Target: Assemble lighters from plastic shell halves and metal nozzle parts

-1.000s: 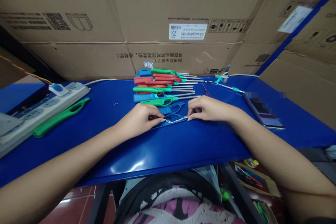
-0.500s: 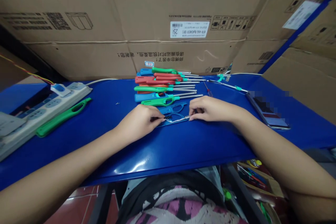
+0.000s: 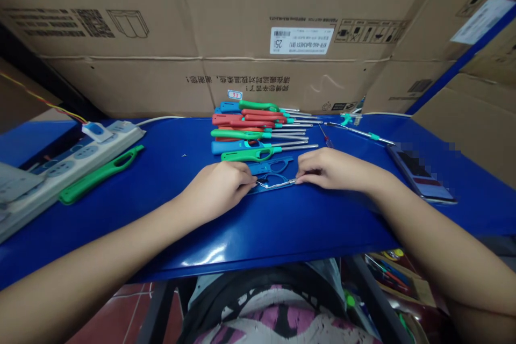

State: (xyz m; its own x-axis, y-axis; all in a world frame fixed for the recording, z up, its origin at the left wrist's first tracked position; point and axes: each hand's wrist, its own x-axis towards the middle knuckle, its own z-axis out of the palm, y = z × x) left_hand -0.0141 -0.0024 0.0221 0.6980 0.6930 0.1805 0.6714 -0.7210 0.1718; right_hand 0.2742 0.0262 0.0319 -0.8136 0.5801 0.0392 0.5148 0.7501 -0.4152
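Observation:
My left hand is closed in a pinch on the left end of some thin white wires, beside a small dark piece mostly hidden by the fingers. The wires run right to a short visible bit of metal tube, pinched by my right hand. Both hands are low over the table, around an open blue lighter casing half lying under the wires. A second blue casing half lies just behind it. Beyond is a stack of long-nosed lighters, among them a green lighter and a red lighter.
A white power strip and a green casing half lie at left. To the right are a small screwdriver, a loose metal lighter tube and a phone. A cardboard sheet stands behind the blue table.
The view has shifted slightly, so most things sit a little further right. Both hands keep their pinch on the wires and tube over the blue casing, with the left fingers covering more of the dark piece.

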